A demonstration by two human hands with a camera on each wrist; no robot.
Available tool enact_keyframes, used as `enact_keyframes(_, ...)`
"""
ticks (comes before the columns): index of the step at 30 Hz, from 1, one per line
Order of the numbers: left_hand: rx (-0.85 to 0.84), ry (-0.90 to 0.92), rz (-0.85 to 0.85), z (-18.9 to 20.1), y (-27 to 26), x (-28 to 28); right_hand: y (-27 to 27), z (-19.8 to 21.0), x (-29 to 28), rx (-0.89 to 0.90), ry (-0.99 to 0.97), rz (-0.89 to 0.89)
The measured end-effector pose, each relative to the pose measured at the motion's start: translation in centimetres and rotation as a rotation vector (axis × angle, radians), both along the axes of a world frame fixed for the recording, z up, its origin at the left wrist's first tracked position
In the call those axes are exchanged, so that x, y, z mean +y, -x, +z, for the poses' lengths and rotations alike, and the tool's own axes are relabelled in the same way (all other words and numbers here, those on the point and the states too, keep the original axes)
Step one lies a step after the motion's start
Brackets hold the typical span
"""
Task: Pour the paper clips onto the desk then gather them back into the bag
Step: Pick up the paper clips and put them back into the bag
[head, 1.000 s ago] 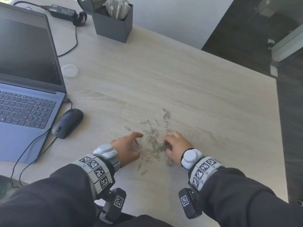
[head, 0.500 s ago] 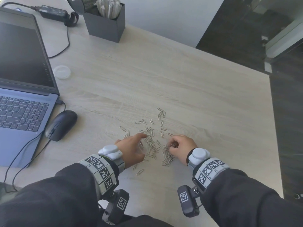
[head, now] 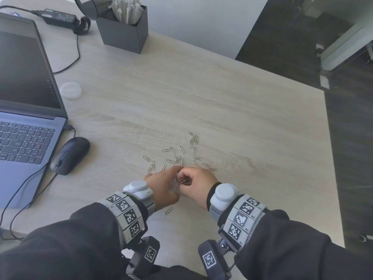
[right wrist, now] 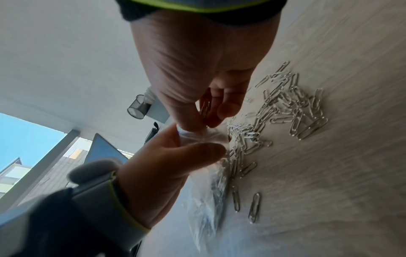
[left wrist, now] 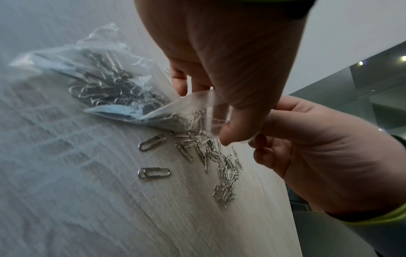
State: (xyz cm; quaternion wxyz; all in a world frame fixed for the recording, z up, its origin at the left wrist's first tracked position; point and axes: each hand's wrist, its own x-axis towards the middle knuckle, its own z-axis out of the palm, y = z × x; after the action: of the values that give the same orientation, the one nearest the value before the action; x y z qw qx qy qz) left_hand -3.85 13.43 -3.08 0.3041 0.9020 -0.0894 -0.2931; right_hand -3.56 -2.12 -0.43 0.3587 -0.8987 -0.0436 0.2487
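Silver paper clips (head: 181, 156) lie scattered on the pale wood desk (head: 242, 118) just beyond my hands. My left hand (head: 171, 178) pinches the raised mouth edge of a clear plastic bag (left wrist: 110, 81), which lies on the desk with several clips inside. My right hand (head: 187, 179) is pressed up against the left one and pinches a small bunch of clips (right wrist: 205, 108) at the bag's mouth (right wrist: 197, 137). More loose clips (left wrist: 219, 160) sit under and beside the mouth, and a pile of clips (right wrist: 285, 104) lies past my right fingers. In the head view the bag is almost hidden by my hands.
An open laptop (head: 24, 98) and a black wired mouse (head: 70, 154) are at the left. A round clear lid (head: 70, 90), a black holder (head: 123, 31) and a charger (head: 58, 16) sit further back. One stray clip (head: 168, 211) lies by my wrists. The desk's right edge (head: 331, 158) drops off.
My right hand has picked up a bunch of clips from the desk and moved left to the bag's mouth. The two hands have come together.
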Motion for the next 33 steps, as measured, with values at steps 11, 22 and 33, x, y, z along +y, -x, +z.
enact_keyframes(11, -0.048, -0.073, 0.05, -1.2, 0.5, 0.6, 0.2, 0.2, -0.6, 0.065, -0.105, -0.078)
enact_keyframes(22, 0.009, -0.1, 0.11, -2.0, 1.0, 2.3, -0.1, -4.3, -9.7, 0.048, 0.401, -0.01)
enact_keyframes(33, 0.023, -0.106, 0.096, -2.4, 1.4, 2.6, 0.3, -5.0, -7.1, 0.021, 0.41, 0.005)
